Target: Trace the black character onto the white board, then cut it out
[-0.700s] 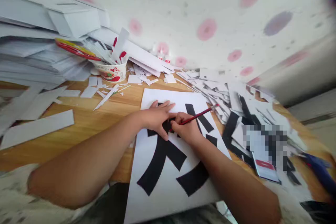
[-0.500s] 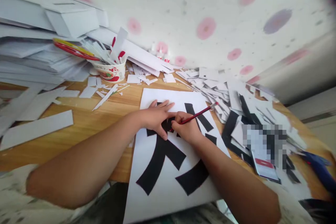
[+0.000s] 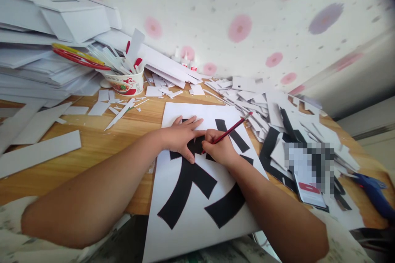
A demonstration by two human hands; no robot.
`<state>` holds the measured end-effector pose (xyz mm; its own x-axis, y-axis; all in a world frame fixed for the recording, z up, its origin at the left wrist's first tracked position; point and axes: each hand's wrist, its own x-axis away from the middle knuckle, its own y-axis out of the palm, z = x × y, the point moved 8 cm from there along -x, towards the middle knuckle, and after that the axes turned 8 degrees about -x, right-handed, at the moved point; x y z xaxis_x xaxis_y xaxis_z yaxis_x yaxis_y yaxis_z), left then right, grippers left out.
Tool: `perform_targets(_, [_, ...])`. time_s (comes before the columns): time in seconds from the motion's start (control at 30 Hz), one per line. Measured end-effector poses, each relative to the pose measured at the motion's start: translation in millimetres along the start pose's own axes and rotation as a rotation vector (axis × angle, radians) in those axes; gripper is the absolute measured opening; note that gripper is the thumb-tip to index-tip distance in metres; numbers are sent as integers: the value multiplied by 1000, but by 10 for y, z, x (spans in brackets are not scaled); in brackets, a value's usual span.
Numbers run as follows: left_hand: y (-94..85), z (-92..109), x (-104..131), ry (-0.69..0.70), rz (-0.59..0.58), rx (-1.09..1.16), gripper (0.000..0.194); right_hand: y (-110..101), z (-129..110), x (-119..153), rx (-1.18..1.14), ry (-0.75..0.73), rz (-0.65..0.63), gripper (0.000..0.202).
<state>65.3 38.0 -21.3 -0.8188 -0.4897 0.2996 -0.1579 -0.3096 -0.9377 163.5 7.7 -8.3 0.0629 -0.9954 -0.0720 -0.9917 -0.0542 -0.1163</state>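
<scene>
My left hand [image 3: 180,135] lies flat with spread fingers on a black cut-out shape [image 3: 183,185], which rests on a large white board [image 3: 173,109]. A dark red pencil [image 3: 235,126] is gripped in my right hand [image 3: 219,148], its eraser end slanting up to the right. The pencil tip meets the board near the edge of the black shape, just right of my left thumb. More black pieces lie on the board: a slanted strip [image 3: 231,135] at upper right and a curved one [image 3: 225,209] below my right wrist. My right forearm covers part of them.
A paper bowl [image 3: 132,84] of white strips and scissors stands at back left beside stacked white boards [image 3: 31,57]. White scraps [image 3: 253,98] and black offcuts [image 3: 268,152] crowd the right side. A phone [image 3: 308,191] and a blue glue gun [image 3: 372,193] lie there. Small bottles [image 3: 185,61] stand by the wall.
The view has shifted slightly. The pencil's upper end has tipped a little higher, while my left hand keeps the same place on the black shape.
</scene>
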Motion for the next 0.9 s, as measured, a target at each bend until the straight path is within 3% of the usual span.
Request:
perform_targets(0.3, [-18,14,12,-15,-8,-16,110,-74,88,-24,-184,20,57,29])
perform_targets(0.4, [-6,14,17,-12,-19,-18,116,-140,63,-9,-292,-2,133,36])
perform_targets(0.5, [-5,0,19,-21,-11,-26,114,-140,9,82,-348,23,114,35])
perform_targets(0.63, [-10,-2,19,-38,-17,-22,110,-66,-5,275,-291,110,10,28])
perform_targets(0.77, [-6,16,13,-34,-37,-37,113,-97,39,391,-254,99,47,14])
perform_targets(0.9, [3,23,9,-10,-31,-49,117,-130,32,404,-131,40,60,18])
